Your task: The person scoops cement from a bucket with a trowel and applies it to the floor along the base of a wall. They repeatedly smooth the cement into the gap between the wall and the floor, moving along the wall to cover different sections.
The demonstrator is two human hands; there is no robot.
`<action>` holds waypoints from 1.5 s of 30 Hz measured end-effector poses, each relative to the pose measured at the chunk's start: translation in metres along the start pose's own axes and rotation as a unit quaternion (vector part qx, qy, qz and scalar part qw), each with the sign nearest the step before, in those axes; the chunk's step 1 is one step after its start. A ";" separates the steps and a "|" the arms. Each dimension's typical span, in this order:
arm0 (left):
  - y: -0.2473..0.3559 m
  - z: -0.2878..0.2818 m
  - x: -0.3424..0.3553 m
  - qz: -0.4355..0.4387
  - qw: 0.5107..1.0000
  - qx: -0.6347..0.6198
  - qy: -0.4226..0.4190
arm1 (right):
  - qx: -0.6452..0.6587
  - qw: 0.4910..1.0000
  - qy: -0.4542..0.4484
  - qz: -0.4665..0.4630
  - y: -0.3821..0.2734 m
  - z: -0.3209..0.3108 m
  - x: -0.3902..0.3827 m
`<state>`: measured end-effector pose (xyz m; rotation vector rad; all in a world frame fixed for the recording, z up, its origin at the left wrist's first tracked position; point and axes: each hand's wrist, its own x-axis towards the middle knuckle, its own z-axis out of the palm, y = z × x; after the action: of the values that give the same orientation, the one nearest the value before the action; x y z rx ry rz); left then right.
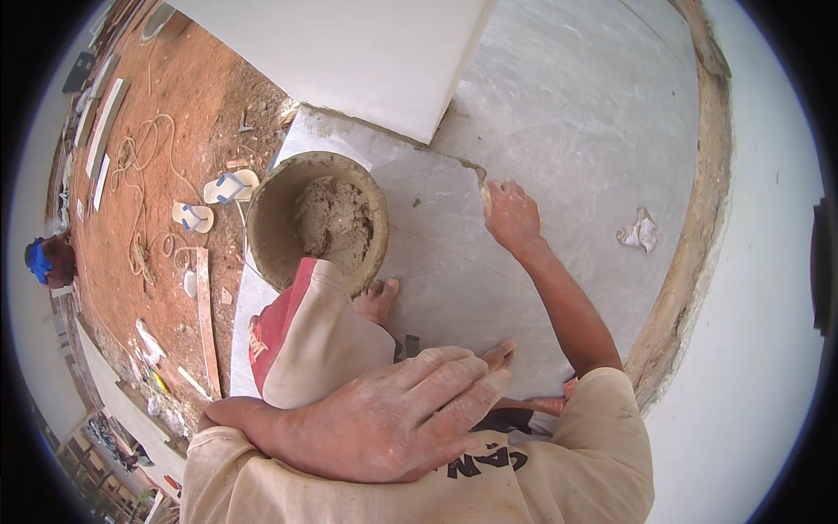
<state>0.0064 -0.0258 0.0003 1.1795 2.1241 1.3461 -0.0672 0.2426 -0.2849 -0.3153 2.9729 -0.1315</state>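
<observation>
My left hand [397,417] is close in front of my chest, dusty, with its fingers stretched out and nothing in them. Farther off, my right hand [511,214] is low over the grey floor [567,131] with its fingers curled. A small pale edge shows at its fingertips, but I cannot make out what it grips. It is at the end of a dark, mortar-like seam [458,161] that runs from the corner of a white wall [375,61]. Left of that hand, a round bucket [271,218] holds wet grey mortar [336,218].
My bent knee [323,336] is beside the bucket, and a bare foot [377,301] is next to it. Crumpled white scrap [642,231] lies at right before a white wall [751,262]. On red soil at left are flip-flops [231,187], rope [131,162] and planks [209,323].
</observation>
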 end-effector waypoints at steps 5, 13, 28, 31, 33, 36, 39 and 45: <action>-0.002 0.000 -0.001 0.000 1.000 -0.009 0.014 | -0.023 1.000 0.013 0.017 -0.013 -0.009 0.006; -0.004 -0.003 0.001 0.004 1.000 -0.019 0.017 | 0.011 0.999 0.026 0.040 -0.020 -0.010 0.002; -0.004 -0.005 -0.001 0.009 1.000 -0.024 0.009 | 0.043 0.997 -0.001 0.070 -0.036 0.008 -0.006; -0.004 -0.003 -0.003 0.009 1.000 -0.024 0.012 | 0.030 0.995 -0.021 0.088 -0.041 0.019 -0.004; -0.003 -0.003 -0.003 0.009 1.000 -0.022 0.012 | 0.028 0.994 -0.021 0.102 -0.045 0.027 -0.003; -0.002 -0.003 -0.003 0.010 1.000 -0.020 0.013 | 0.033 0.993 0.007 0.114 -0.050 0.036 -0.001; -0.003 -0.001 -0.003 0.015 1.000 -0.019 0.016 | 0.049 0.990 0.017 0.130 -0.059 0.034 -0.001; -0.003 -0.001 -0.001 0.016 1.000 -0.017 0.013 | 0.099 0.986 0.027 0.129 -0.064 0.029 -0.001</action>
<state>0.0049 -0.0283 -0.0022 1.1926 2.1016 1.4131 -0.0488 0.1781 -0.3067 0.0976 2.9876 -0.4059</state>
